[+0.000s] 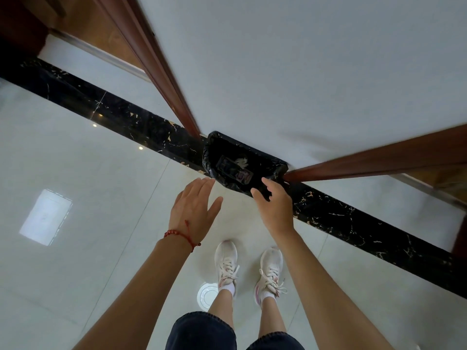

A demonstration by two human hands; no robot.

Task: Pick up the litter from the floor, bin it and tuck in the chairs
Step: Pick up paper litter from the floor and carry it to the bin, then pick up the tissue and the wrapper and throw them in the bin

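Observation:
A bin lined with a black bag (275, 165) stands on the floor against the white wall, straight ahead of my feet. Inside it lie pieces of litter (235, 168), a dark wrapper and a crumpled pale scrap. My left hand (194, 208) hovers just left of the bin's near rim, fingers spread, holding nothing. My right hand (273, 205) is over the bin's near right edge, fingers loosely curled and apart, with nothing in it. No chair is in view.
A black marble border strip (126, 117) runs along the foot of the wall. Brown wooden door frames (161, 79) rise on both sides of the bin. My white sneakers (226, 263) stand on glossy pale floor tiles (75, 160).

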